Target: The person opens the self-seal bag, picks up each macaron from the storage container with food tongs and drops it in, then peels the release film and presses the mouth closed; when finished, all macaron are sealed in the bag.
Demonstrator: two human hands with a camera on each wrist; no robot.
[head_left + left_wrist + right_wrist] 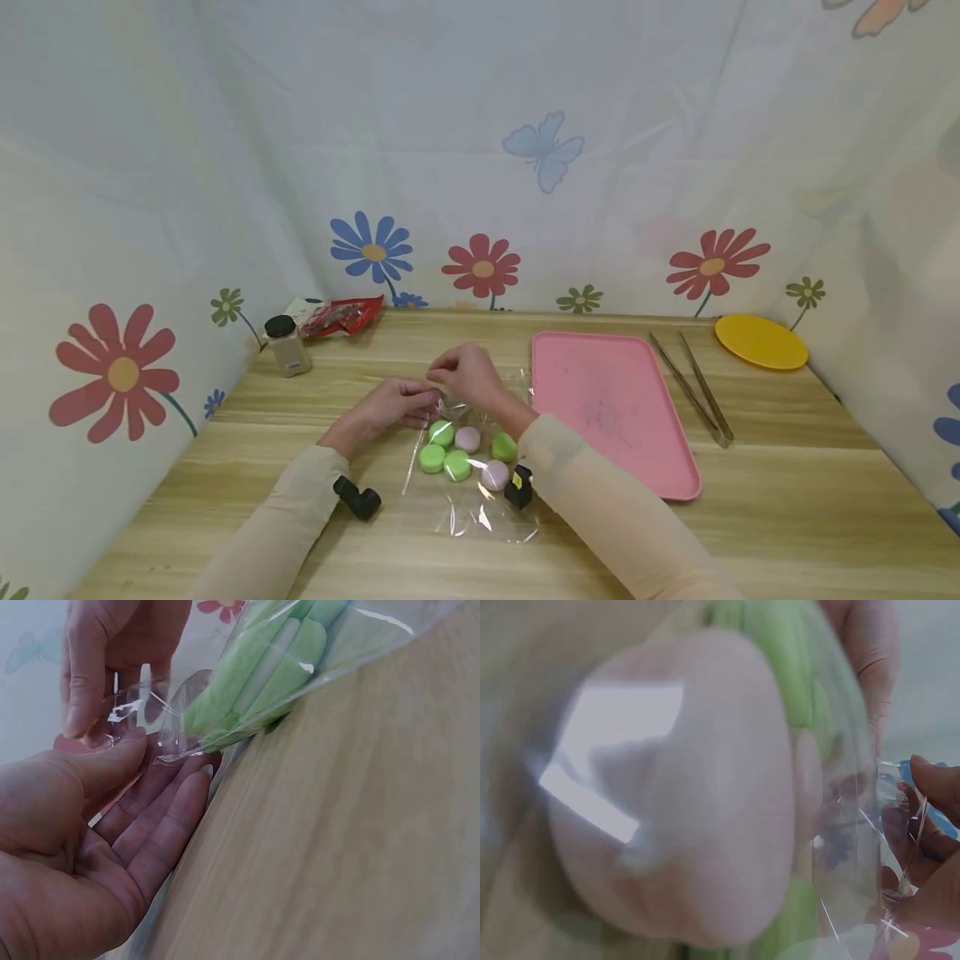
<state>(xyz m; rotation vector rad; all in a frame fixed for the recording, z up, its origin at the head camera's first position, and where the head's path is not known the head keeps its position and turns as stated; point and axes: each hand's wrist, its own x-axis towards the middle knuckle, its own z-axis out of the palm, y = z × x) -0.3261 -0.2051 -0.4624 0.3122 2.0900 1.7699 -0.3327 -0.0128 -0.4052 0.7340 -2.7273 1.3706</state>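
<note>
A clear plastic bag (480,504) lies on the table with several green macarons (457,465) and lilac macarons (494,475) inside. At the bag's far end, my left hand (392,403) pinches the gathered film between thumb and fingers. Its palm is turned up beneath the plastic in the left wrist view. My right hand (471,372) grips the same end from above, its thumb and fingers on the clear edge in the right wrist view. A lilac macaron (697,795) fills much of that view, blurred behind shiny film.
A pink tray (600,400) lies right of the bag, with metal tongs (701,396) beside it and a yellow plate (761,341) farther right. At the back left are a dark-lidded jar (288,346) and a red packet (343,317).
</note>
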